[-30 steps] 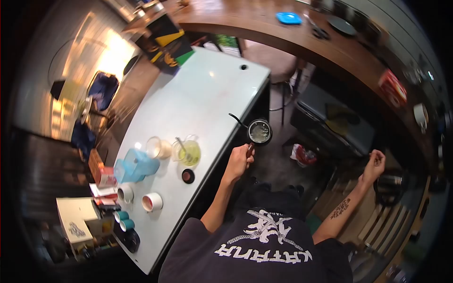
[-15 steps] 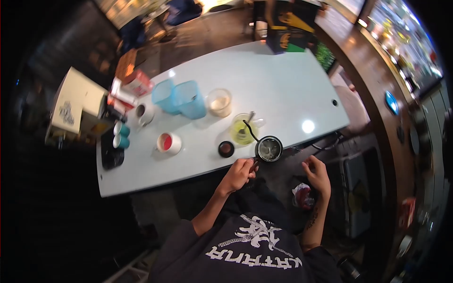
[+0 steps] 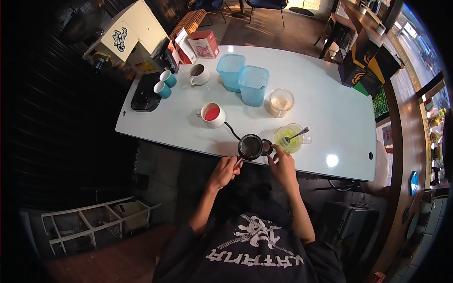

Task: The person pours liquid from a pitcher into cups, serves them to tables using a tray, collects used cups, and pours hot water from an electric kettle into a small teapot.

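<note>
My left hand [image 3: 225, 172] is wrapped round the handle of a small black gooseneck kettle [image 3: 250, 146], its lid off and its spout over the white table [image 3: 179, 123]. At the kettle's right, the fingers of my right hand [image 3: 281, 165] are at a round dark lid [image 3: 267, 147] with a brownish centre; the grip is partly hidden. A glass cup of green liquid [image 3: 289, 137] with a spoon [image 3: 297, 135] stands just beyond my right hand. Up and left of the kettle is a white mug with red contents [image 3: 213, 115].
Two blue containers [image 3: 254, 85], a glass with beige contents [image 3: 281, 103], another white mug [image 3: 199, 74] and two teal cups [image 3: 163, 89] stand on the table. A cream-coloured machine [image 3: 132, 35] is at the left, dark boxes [image 3: 368, 63] at the far right.
The view has turned toward the table's left part. The kettle has come over the table edge, left of the green cup, and my right hand has moved in to the dark lid.
</note>
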Motion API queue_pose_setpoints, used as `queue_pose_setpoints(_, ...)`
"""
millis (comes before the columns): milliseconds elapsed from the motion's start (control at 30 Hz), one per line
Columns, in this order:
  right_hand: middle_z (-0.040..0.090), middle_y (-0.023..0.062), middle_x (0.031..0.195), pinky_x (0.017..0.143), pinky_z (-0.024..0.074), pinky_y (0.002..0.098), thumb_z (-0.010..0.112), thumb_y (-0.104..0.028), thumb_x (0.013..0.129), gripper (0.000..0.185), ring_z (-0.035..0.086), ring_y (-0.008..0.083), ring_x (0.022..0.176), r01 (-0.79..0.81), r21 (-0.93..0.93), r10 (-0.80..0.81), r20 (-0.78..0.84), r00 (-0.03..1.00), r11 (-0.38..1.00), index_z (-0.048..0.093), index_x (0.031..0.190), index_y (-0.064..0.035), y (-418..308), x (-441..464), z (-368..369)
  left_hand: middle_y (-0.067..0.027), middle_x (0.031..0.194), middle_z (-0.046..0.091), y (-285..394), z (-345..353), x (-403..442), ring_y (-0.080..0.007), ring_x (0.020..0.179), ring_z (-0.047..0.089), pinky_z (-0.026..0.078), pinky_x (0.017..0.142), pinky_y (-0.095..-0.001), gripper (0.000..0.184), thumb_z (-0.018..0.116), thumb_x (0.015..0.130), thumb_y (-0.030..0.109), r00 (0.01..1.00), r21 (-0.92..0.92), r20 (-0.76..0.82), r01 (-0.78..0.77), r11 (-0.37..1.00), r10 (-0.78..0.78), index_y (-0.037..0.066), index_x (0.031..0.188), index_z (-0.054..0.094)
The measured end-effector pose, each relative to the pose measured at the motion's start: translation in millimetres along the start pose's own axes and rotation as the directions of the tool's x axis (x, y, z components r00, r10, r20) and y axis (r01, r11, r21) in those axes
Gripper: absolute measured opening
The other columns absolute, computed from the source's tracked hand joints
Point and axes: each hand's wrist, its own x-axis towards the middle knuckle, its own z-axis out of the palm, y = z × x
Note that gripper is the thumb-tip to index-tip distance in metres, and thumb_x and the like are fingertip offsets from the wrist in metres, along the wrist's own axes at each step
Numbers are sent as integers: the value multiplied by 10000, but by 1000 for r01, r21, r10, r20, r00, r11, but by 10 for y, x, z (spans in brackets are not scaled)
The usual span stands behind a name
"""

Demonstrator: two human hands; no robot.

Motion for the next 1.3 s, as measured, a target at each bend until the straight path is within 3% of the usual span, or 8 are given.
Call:
queue_pose_setpoints(133, 655, 234, 846, 663, 507, 499, 693, -174, 819, 400, 642, 435, 772, -45, -175, 47, 12, 999, 984, 491, 1121, -8, 5, 131, 284, 54, 587, 411, -63, -198, 114, -5, 478, 295, 223, 410, -183, 410, 318, 1029, 333, 1000, -13, -17, -10, 1000, 10, 63, 802, 526)
queue_pose_setpoints(367, 655, 206, 787, 622, 503, 475, 697, -193, 811, 301, 643, 398, 724, -241, -340, 224, -91, 970, 909, 486, 927, -13, -62, 264, 564, 57, 592, 409, -67, -576, 431, -9, 488, 310, 230, 415, -180, 418, 308, 1036, 328, 992, 59, 127, -15, 998, 8, 58, 802, 524)
queue_pose_setpoints(467, 653, 206, 781, 621, 502, 479, 704, -183, 773, 298, 636, 410, 714, -249, -324, 212, -144, 967, 913, 515, 918, -5, -68, 272, 599, 35, 626, 445, -10, -712, 574, -29, 525, 397, 290, 426, -201, 419, 317, 1030, 279, 983, 84, 181, 27, 996, -42, 32, 765, 526)
queue_pose_setpoints(667, 634, 125, 656, 599, 507, 364, 717, -119, 718, 208, 647, 253, 615, -302, -211, 212, -366, 906, 930, 580, 820, -1, -322, 207, 411, 24, 613, 447, -12, -883, 819, -36, 519, 398, 299, 432, -213, 425, 311, 1032, 272, 945, 157, 324, -3, 988, -49, 20, 763, 523)
queue_pose_setpoints(800, 641, 117, 690, 593, 499, 348, 720, -105, 719, 228, 633, 240, 597, -259, -98, 198, -412, 889, 961, 599, 883, -3, -893, 250, 210, 15, 648, 447, 1, -887, 892, -23, 529, 364, 254, 417, -186, 407, 315, 1033, 297, 908, 167, 410, 16, 986, -85, 20, 827, 530)
queue_pose_setpoints(900, 644, 129, 729, 610, 502, 355, 720, -98, 719, 263, 643, 258, 628, -206, -19, 187, -346, 919, 978, 604, 930, 5, -1005, 278, 299, 7, 652, 463, -61, -865, 952, -29, 524, 367, 263, 421, -191, 412, 313, 1033, 300, 902, 181, 418, 33, 983, -108, 11, 838, 534)
queue_pose_setpoints(1100, 650, 159, 840, 656, 509, 390, 710, -117, 738, 297, 657, 309, 725, -238, -216, 176, -271, 946, 947, 591, 974, 17, -966, 323, 538, -2, 654, 475, -120, -807, 996, -34, 516, 370, 277, 419, -201, 403, 332, 1035, 300, 902, 174, 424, 6, 985, -80, 9, 851, 542)
queue_pose_setpoints(1300, 642, 170, 864, 677, 503, 408, 704, -140, 757, 307, 648, 329, 756, -265, -217, 212, -239, 948, 939, 585, 992, 18, -930, 409, 594, -3, 646, 482, -39, -781, 1004, -29, 501, 371, 284, 421, -197, 420, 322, 1041, 316, 880, 188, 459, 37, 981, -121, 9, 865, 548)
